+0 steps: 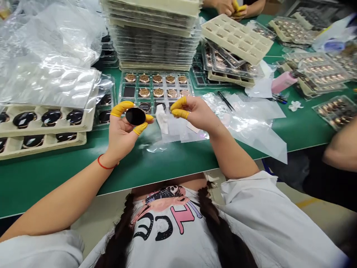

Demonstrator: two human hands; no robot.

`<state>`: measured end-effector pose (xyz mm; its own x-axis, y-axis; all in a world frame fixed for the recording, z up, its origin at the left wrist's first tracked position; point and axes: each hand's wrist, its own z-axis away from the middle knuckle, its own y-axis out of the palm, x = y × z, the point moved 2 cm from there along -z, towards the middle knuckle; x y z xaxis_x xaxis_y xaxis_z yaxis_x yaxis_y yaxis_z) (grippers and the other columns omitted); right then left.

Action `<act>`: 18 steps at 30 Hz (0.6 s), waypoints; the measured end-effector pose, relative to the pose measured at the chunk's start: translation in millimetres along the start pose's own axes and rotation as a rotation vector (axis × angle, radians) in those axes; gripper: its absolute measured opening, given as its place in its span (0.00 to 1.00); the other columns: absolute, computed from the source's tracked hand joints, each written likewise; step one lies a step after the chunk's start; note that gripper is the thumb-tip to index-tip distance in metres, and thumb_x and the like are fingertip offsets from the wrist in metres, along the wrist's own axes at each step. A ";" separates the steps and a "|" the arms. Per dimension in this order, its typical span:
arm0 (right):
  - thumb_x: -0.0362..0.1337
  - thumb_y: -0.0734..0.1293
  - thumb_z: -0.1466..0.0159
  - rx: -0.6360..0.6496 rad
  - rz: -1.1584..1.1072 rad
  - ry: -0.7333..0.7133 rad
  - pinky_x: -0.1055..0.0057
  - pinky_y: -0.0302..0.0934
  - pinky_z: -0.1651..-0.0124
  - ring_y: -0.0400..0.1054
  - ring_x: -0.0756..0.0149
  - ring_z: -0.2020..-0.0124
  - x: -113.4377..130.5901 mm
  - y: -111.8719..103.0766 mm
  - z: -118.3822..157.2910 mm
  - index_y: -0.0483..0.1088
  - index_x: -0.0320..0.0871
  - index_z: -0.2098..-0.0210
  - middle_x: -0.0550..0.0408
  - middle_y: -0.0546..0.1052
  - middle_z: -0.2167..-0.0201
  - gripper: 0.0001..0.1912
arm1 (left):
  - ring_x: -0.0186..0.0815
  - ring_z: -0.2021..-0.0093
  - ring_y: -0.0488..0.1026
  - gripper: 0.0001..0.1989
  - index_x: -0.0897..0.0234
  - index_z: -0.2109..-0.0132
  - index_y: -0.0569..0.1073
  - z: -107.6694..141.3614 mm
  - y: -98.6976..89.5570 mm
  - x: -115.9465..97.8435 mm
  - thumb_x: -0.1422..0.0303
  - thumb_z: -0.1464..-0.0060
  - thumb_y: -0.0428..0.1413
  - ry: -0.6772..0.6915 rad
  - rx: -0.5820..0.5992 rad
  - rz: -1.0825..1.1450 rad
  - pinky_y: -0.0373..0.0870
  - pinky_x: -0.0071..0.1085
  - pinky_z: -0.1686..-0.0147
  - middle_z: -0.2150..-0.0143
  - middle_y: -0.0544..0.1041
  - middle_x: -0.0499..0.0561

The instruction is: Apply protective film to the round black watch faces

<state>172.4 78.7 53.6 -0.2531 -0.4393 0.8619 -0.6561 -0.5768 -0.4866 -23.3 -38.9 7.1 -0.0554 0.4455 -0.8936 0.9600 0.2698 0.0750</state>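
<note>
Yellow finger covers are on both hands. My left hand (122, 130) grips a round black disc (135, 116) by its edge, dark face up, above the green table. To the right, my right hand (196, 113) has its thumb and forefinger brought together over a white cloth (162, 120); whether anything small is between them is hard to tell. Behind both hands lies a clear tray (121, 87) with gold-coloured round parts (144, 92) in its compartments. The disc and my right hand are apart.
A tall stack of trays (156, 44) rises behind the clear tray. Cream trays with black discs (44, 128) sit left under plastic sheets (52, 82). Tweezers (225, 100), a pink bottle (283, 82) and more trays (237, 39) are right. Another person's hands (232, 8) show at the back.
</note>
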 end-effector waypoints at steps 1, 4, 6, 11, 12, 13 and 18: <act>0.44 0.68 0.40 -0.058 -0.013 0.009 0.63 0.70 0.59 0.72 0.67 0.64 2.9 -4.8 2.2 0.73 0.43 0.66 0.55 0.76 0.65 0.10 | 0.36 0.60 0.82 0.27 0.57 0.48 0.63 1.0 1.0 -0.3 0.70 0.52 0.66 -0.009 -0.001 0.022 0.80 0.35 0.53 0.60 0.78 0.46; 0.44 0.68 0.40 -0.305 0.003 -0.010 0.67 0.67 0.66 0.70 0.69 0.66 4.6 -34.6 16.8 0.72 0.45 0.65 0.57 0.75 0.65 0.09 | 0.35 0.62 0.82 0.26 0.58 0.49 0.65 5.1 4.4 -1.3 0.74 0.53 0.66 -0.033 0.013 0.054 0.81 0.33 0.56 0.60 0.79 0.45; 0.42 0.69 0.39 -0.529 0.016 -0.027 0.69 0.64 0.70 0.68 0.70 0.68 -3.6 -69.0 35.3 0.71 0.46 0.65 0.56 0.74 0.66 0.07 | 0.35 0.62 0.82 0.26 0.58 0.49 0.65 7.4 6.1 -1.0 0.76 0.53 0.65 -0.053 0.027 0.047 0.81 0.32 0.57 0.61 0.79 0.45; 0.27 0.64 0.38 -1.174 0.035 0.141 0.72 0.58 0.75 0.55 0.76 0.82 -58.2 -179.8 109.6 0.67 0.47 0.68 0.60 0.71 0.73 0.07 | 0.35 0.66 0.82 0.27 0.59 0.51 0.66 6.5 9.8 9.8 0.75 0.57 0.67 -0.127 0.076 -0.015 0.82 0.31 0.62 0.66 0.80 0.44; 0.26 0.63 0.37 -1.294 0.070 0.180 0.72 0.56 0.76 0.54 0.76 0.83 -72.1 -198.6 126.7 0.65 0.48 0.68 0.60 0.70 0.73 0.09 | 0.35 0.68 0.82 0.28 0.59 0.52 0.66 5.3 10.8 13.8 0.74 0.59 0.68 -0.144 0.083 -0.020 0.82 0.31 0.63 0.67 0.80 0.44; 0.26 0.62 0.36 -1.390 0.114 0.211 0.72 0.54 0.77 0.52 0.76 0.83 -86.1 -214.2 143.1 0.63 0.48 0.68 0.61 0.69 0.74 0.10 | 0.35 0.68 0.82 0.29 0.60 0.52 0.65 3.8 11.8 18.0 0.73 0.60 0.69 -0.158 0.084 -0.019 0.82 0.31 0.64 0.68 0.80 0.44; 0.23 0.58 0.35 -1.497 0.214 0.448 0.72 0.51 0.77 0.50 0.76 0.84 -154.4 -238.9 200.2 0.57 0.49 0.72 0.64 0.65 0.76 0.15 | 0.35 0.68 0.80 0.36 0.61 0.53 0.64 -3.7 14.2 39.8 0.65 0.68 0.74 -0.203 0.043 0.002 0.83 0.35 0.71 0.69 0.77 0.42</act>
<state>510.6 146.4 8.3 -0.4329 -0.0327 0.9008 -0.5937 0.7623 -0.2577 -12.9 -14.2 -25.8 -0.0017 0.2638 -0.9646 0.9711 0.2308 0.0614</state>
